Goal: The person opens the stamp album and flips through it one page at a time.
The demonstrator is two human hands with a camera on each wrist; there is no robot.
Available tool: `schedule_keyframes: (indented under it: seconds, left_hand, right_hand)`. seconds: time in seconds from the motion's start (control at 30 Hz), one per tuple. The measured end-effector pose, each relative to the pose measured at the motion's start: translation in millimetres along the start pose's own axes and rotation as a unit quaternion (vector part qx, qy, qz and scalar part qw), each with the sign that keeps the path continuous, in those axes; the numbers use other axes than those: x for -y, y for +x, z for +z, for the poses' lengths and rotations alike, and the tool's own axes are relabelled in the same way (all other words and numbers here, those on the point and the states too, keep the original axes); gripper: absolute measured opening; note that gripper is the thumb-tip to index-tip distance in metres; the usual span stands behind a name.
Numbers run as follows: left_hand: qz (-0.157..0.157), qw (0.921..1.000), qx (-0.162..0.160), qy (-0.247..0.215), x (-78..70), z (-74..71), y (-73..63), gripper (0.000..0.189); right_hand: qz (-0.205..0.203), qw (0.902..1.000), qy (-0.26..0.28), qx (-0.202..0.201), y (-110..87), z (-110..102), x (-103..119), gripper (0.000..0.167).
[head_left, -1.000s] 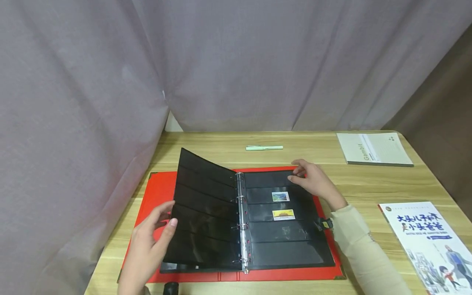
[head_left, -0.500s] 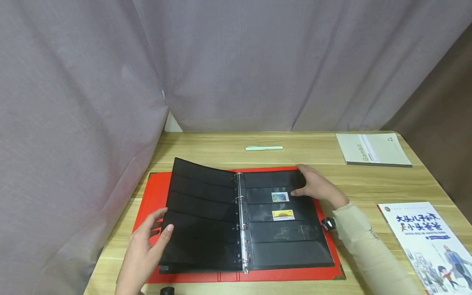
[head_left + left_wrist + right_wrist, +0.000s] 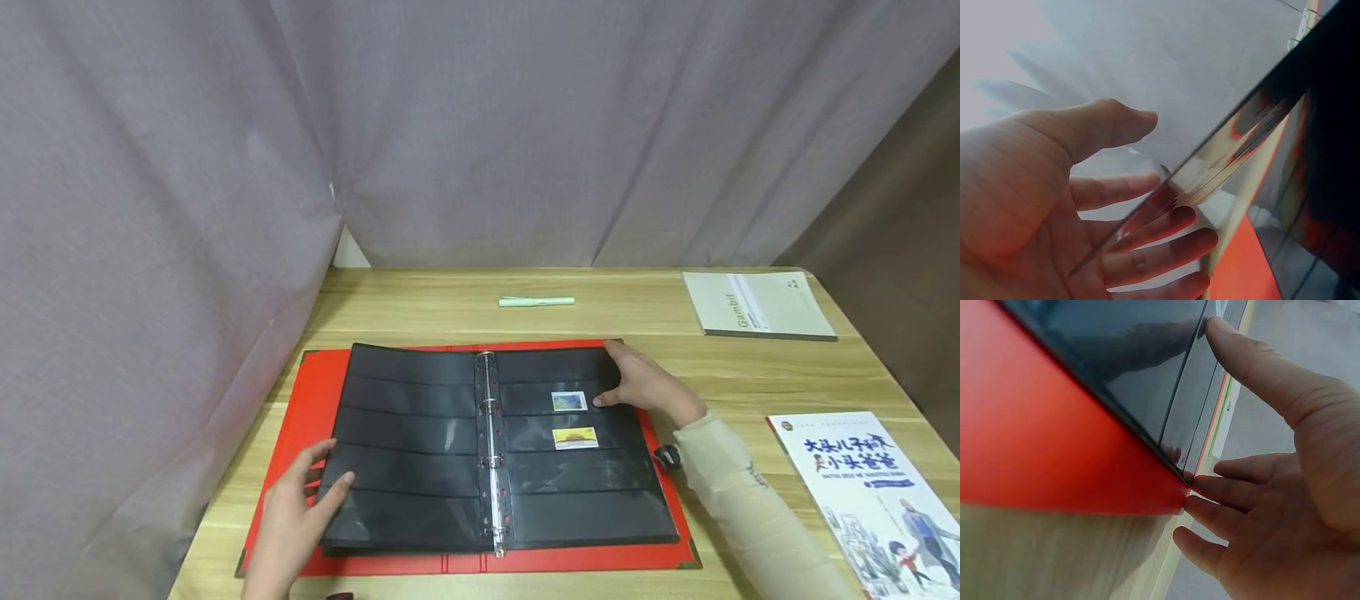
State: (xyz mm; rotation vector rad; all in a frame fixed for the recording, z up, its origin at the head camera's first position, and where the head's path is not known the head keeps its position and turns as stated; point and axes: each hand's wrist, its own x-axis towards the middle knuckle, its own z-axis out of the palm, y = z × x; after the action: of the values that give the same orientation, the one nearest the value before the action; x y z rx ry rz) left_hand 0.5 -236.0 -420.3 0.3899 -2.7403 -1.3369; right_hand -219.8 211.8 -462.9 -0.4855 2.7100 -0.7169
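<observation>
A red ring-binder stamp album (image 3: 322, 367) lies spread on the table. Its left black pocket page (image 3: 408, 433) is slightly raised at the outer edge. That edge passes between the thumb and fingers of my left hand (image 3: 288, 508); in the left wrist view the thumb (image 3: 1129, 125) is apart from the page and the fingers (image 3: 1166, 250) extend under it. My right hand (image 3: 648, 383) rests at the upper right corner of the right black page (image 3: 592, 517), thumb touching the page, fingers extended at the cover's corner. Two stamps, one blue-green (image 3: 569, 402) and one yellow (image 3: 575, 438), sit in that page's pockets.
Metal rings (image 3: 492, 458) run down the album's middle. Behind the album lies a pale green pen (image 3: 536, 302). At the back right is a notebook (image 3: 757, 304), and a picture book (image 3: 862, 475) lies on the right. Grey curtain (image 3: 480, 133) hangs behind the table.
The left page has come down toward the album, with my left hand lowering beside it. My right hand has moved from above the right page onto its upper right corner.
</observation>
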Motion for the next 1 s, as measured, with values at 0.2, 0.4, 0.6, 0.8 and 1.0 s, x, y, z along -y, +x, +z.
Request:
schedule_keyframes:
  seconds: [0.2, 0.4, 0.6, 0.8, 1.0]
  left_hand:
    - [0.012, 0.9999, 0.000, 0.002, 9.4, 6.6, 1.5, 0.054]
    - [0.016, 0.9994, 0.007, 0.029, 17.7, 12.5, 2.6, 0.055]
    - [0.010, 0.9972, 0.018, 0.072, 20.7, 15.0, 0.5, 0.055]
    - [-0.005, 0.9964, 0.030, 0.079, 20.1, 16.6, 2.3, 0.053]
    - [-0.001, 0.9956, 0.043, 0.083, 21.4, 18.5, 1.2, 0.050]
  right_hand:
    - [0.009, 1.0000, 0.003, 0.000, -4.5, 1, 0, 0.105]
    - [0.011, 0.9999, 0.003, -0.004, -4.4, 1, 3, 0.101]
    - [0.006, 1.0000, 0.002, -0.006, -2.8, 2, 1, 0.098]
    - [0.001, 1.0000, -0.002, -0.007, -0.1, 1, -1, 0.095]
    - [-0.002, 0.9998, -0.019, -0.008, 0.0, 0, 0, 0.091]
